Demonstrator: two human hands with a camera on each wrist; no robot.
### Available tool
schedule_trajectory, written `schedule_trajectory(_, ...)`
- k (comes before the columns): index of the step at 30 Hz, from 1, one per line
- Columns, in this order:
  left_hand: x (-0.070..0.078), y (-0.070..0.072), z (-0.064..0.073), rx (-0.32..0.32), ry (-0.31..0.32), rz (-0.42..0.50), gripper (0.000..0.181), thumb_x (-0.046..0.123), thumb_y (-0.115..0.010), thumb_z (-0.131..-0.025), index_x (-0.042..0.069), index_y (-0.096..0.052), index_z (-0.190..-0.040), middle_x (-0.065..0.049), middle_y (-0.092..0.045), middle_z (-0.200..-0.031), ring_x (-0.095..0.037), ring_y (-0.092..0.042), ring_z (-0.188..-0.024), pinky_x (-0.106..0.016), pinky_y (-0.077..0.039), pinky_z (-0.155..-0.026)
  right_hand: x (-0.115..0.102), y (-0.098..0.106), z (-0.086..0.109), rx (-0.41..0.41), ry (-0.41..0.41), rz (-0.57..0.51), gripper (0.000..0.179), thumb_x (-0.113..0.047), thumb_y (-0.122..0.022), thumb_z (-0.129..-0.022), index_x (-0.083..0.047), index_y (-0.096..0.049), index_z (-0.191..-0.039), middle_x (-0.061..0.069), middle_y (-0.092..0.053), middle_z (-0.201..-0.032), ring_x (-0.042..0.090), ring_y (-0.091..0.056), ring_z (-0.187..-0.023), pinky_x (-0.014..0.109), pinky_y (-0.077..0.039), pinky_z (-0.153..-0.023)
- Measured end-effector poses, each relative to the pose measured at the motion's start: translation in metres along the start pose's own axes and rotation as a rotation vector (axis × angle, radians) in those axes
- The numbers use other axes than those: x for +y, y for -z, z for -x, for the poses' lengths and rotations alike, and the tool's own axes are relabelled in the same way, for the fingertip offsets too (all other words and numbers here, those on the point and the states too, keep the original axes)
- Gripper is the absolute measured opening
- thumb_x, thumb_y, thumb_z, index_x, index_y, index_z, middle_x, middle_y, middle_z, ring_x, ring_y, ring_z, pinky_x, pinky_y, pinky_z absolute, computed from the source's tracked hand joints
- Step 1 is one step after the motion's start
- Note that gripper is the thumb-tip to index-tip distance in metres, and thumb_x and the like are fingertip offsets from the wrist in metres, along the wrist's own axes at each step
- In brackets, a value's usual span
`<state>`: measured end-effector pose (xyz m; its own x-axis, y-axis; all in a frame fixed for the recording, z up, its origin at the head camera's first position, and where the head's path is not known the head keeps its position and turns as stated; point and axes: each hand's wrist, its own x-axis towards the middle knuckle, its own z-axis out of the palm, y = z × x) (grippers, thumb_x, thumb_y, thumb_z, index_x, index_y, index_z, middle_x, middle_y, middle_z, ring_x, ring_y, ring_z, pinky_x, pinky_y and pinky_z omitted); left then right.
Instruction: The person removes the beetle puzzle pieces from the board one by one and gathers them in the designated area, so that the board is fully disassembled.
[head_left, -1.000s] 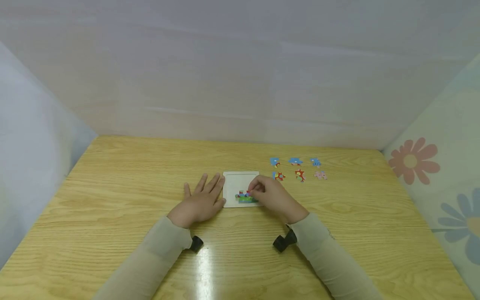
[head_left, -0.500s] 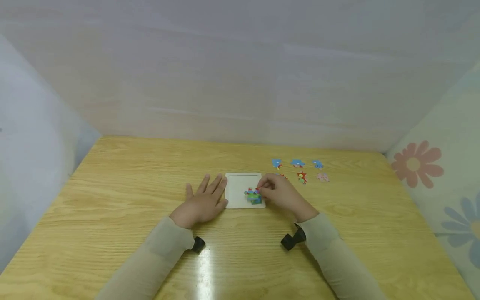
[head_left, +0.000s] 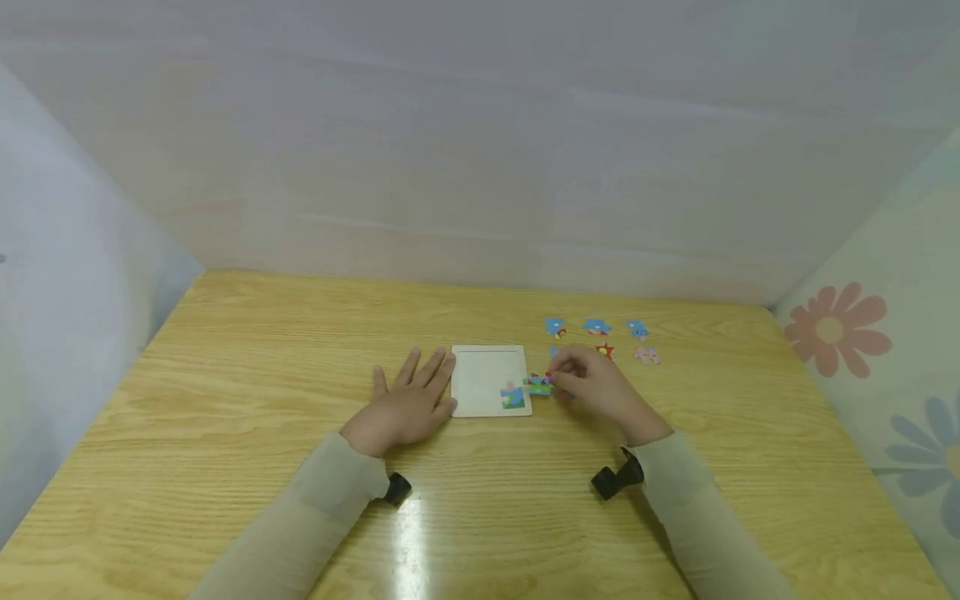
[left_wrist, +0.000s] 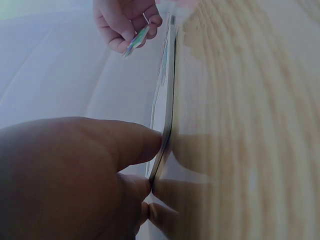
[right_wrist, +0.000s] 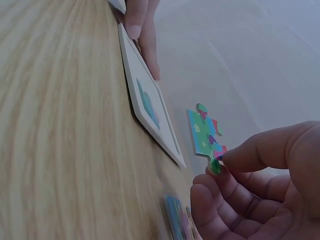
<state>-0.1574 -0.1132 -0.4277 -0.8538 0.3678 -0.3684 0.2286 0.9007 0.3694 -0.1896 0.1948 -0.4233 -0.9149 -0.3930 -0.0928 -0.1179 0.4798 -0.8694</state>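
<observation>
My left hand lies spread on the table, its thumb and fingertips touching the left edge of a white square puzzle tray. One blue and green jigsaw piece sits in the tray's lower right corner. Thumb and fingers of my right hand pinch another jigsaw piece, green and blue with red and purple parts, by one of its knobs. In the head view this held piece is just right of the tray's right edge. The right wrist view shows it raised above the table, tilted.
Several loose jigsaw pieces lie in two rows at the back right, among them a blue one, a red one and a pink one. My right hand partly covers the front row. A pale wall stands behind the wooden table.
My right hand has moved right with the pinched jigsaw piece, from over the tray to beyond its right edge. The piece in the tray's corner is now uncovered. The left hand stays at the tray.
</observation>
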Motion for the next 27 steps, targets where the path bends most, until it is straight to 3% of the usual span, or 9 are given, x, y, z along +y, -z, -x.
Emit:
schedule_trajectory(13,0.001,0.001,0.0,-0.008,0.007,-0.003,0.07,0.048,-0.033,-0.109,0.022,0.002,-0.164,0.001,0.01,-0.17,-0.033,0.018,-0.153,-0.077,0.013,-0.108,0.016,0.037,0.01,0.01,-0.013,0.105,0.008,-0.01,-0.061,-0.1,-0.005,-0.066,-0.105,0.01,-0.067,-0.092,0.027,-0.064,-0.079,0.039,-0.052,-0.075)
schedule_trajectory(22,0.001,0.001,0.0,-0.011,0.014,-0.003,0.071,0.048,-0.033,-0.109,0.022,0.003,-0.164,0.001,0.01,-0.17,-0.032,0.019,-0.153,-0.076,0.014,-0.109,0.03,0.052,0.013,-0.007,0.008,0.114,0.005,-0.007,-0.063,-0.099,-0.003,-0.066,-0.101,0.01,-0.067,-0.091,0.024,-0.064,-0.081,0.034,-0.054,-0.074)
schedule_trajectory(27,0.001,0.001,0.001,-0.012,0.016,-0.003,0.071,0.048,-0.033,-0.109,0.022,0.003,-0.164,0.001,0.009,-0.17,-0.032,0.018,-0.153,-0.076,0.014,-0.109,0.034,0.06,0.016,-0.007,-0.02,0.16,0.006,-0.007,-0.063,-0.098,-0.004,-0.067,-0.101,0.008,-0.068,-0.087,0.024,-0.064,-0.078,0.037,-0.053,-0.076)
